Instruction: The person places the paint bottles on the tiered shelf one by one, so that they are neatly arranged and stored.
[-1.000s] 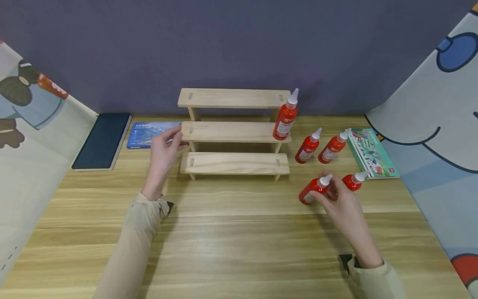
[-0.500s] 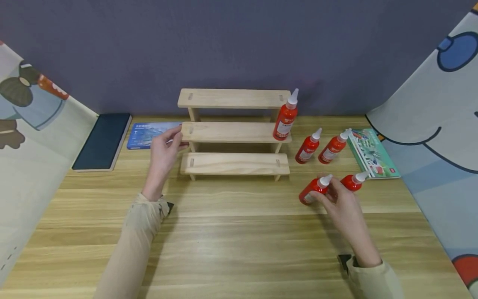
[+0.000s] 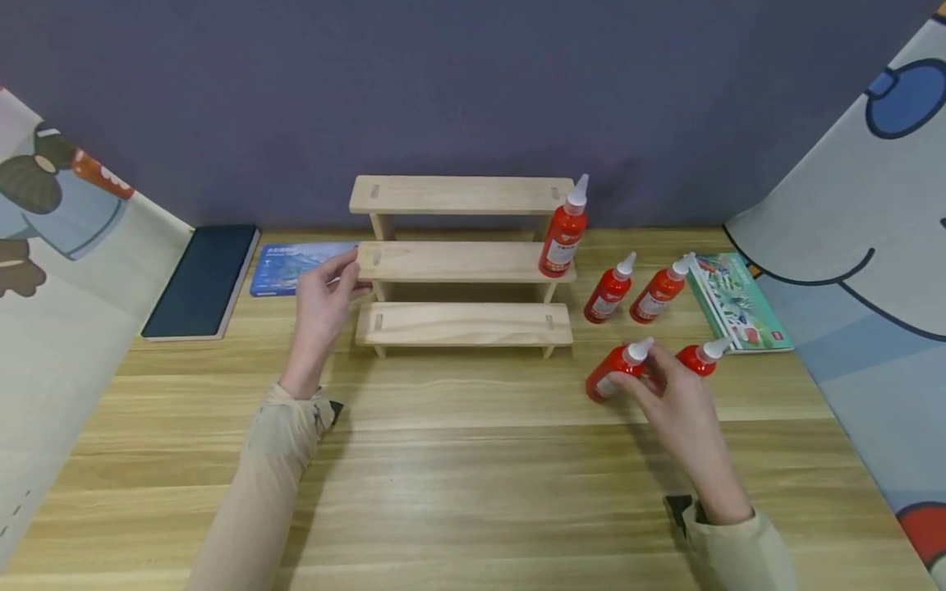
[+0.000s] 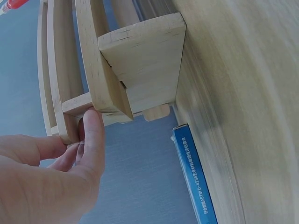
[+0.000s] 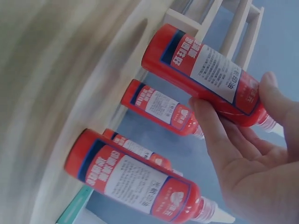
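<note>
My left hand [image 3: 323, 294] pinches the left end of the middle step of a three-step wooden rack [image 3: 461, 323]; the left wrist view shows thumb and fingers [image 4: 95, 135] at that board's end. With thumb and fingers my right hand [image 3: 683, 406] holds a red squeeze bottle [image 3: 608, 379] with a white nozzle. In the right wrist view this held bottle [image 5: 205, 70] is raised off the table, its label in view. Another red bottle [image 3: 695, 359] stands just behind the right hand, partly covered by it. One more bottle [image 3: 563, 240] stands on the middle step's right end.
Two red bottles, one nearer the rack [image 3: 608, 295] and one farther right [image 3: 658, 295], stand on the wooden table [image 3: 473, 492]. A green book [image 3: 739, 304] lies beyond them. Left of the rack lie a blue box [image 3: 284, 267] and a dark book [image 3: 199, 283]. A dark panel [image 3: 458, 90] rises behind.
The bottle in my right hand has shifted slightly left and up, the hand moving a little with it. My left hand stays on the rack.
</note>
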Available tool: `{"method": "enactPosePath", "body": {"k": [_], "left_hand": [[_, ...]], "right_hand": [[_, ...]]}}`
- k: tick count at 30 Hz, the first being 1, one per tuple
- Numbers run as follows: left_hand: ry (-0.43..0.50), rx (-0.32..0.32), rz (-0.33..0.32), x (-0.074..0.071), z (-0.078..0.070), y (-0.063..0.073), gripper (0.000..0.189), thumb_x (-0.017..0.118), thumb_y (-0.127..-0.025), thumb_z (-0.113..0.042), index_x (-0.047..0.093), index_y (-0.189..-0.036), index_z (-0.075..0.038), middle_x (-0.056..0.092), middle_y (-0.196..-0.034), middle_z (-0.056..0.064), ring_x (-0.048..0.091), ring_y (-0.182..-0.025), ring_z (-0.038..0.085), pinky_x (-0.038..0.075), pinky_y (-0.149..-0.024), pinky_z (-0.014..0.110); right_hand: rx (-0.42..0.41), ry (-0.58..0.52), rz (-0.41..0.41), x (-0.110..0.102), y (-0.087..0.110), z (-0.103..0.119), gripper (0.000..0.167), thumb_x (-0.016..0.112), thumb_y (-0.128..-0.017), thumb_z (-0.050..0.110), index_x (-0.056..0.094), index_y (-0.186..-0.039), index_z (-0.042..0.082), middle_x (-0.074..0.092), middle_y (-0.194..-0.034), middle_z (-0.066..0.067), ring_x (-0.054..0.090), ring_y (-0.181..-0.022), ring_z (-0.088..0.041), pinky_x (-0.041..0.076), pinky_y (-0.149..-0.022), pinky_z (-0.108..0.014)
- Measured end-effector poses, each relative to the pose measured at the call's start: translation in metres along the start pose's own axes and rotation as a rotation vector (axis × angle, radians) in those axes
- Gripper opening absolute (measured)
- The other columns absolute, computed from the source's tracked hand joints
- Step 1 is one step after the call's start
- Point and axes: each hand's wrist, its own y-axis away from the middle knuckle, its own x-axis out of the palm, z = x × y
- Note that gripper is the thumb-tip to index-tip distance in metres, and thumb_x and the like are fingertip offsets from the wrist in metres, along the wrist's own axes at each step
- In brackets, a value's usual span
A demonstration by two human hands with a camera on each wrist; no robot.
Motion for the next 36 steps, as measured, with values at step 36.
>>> {"method": "enactPosePath", "body": {"k": [36], "left_hand": [[0.002, 0.013, -0.001, -0.001, 0.001, 0.0, 0.037, 0.053, -0.113, -0.004, 0.056, -0.148, 0.009, 0.055, -0.149, 0.031, 0.072, -0.088, 0.007, 0.065, -0.09, 0.021]], "right_hand": [[-0.172, -0.058, -0.083, -0.011, -0.027, 0.054, 0.044, 0.09, -0.091, 0.018, 0.072, -0.127, 0.0, 0.076, -0.117, -0.019, 0.075, -0.104, -0.036, 0.066, -0.083, -0.029]]}}
